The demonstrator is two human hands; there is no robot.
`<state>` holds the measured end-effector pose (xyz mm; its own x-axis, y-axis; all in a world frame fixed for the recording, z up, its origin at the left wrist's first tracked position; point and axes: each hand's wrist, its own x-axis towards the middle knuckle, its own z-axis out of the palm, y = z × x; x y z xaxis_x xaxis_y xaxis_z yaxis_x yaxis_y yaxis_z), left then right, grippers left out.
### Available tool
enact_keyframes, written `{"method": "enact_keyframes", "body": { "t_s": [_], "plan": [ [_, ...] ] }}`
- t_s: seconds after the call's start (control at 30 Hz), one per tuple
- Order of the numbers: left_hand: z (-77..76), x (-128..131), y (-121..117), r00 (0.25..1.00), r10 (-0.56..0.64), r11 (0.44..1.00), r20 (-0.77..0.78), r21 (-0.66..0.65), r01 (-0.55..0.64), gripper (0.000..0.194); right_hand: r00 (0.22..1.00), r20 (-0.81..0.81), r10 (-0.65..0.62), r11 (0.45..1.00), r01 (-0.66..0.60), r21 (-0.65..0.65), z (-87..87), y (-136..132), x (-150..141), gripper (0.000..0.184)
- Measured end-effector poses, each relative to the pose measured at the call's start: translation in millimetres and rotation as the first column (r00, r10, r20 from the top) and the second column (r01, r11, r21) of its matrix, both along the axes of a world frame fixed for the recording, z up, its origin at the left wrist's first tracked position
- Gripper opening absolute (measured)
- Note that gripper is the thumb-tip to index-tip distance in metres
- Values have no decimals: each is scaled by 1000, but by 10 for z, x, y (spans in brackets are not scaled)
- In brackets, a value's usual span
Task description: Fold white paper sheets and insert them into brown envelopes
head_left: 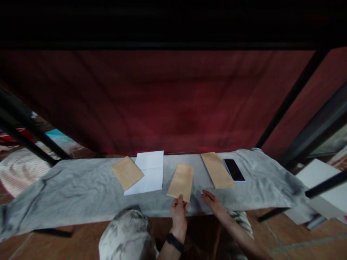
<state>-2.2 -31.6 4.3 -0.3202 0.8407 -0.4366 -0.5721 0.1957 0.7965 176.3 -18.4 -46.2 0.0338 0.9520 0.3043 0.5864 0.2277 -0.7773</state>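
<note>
My left hand [179, 211], with a black band on its wrist, pinches the near edge of a flat brown paper envelope [182, 180] between thumb and fingers. To the right of it, my right hand [213, 202] is held low over the grey cloth [89, 191], fingers stretched out and holding nothing. Beyond that hand lies another stretch of brown paper, seemingly a stack of envelopes [217, 171]. On the left, one more brown envelope [127, 172] partly covers a creased white sheet of paper [150, 173].
A phone [234, 170] with a dark screen lies right of the stack. Dark metal bars [292, 97] frame the bench at both sides, with a dark beam overhead. Red fabric [173, 104] hangs behind. A white box [322, 184] stands at the right.
</note>
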Motion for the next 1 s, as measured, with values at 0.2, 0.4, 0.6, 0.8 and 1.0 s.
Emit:
{"method": "enact_keyframes", "body": {
  "t_s": [0.2,0.4,0.6,0.8,1.0],
  "plan": [
    [-86,192,-41,969,-141,981,201,-101,164,24,1000,-15,24,999,-24,-31,-70,-94,-321,42],
    [-112,285,-37,918,-285,934,276,-133,331,20,986,-143,-81,997,78,-23,-103,39,-274,40],
    [-118,185,-156,714,-423,847,-558,36,530,31,984,-130,-124,992,121,-29,-102,140,-129,35],
    [-220,20,-58,-188,46,732,-981,-95,675,54,985,-63,-163,986,162,-29,-36,125,-230,36],
    [-434,21,-54,-377,127,767,-917,-150,624,57,931,344,-118,993,98,72,50,-98,-313,43]
  ]
}}
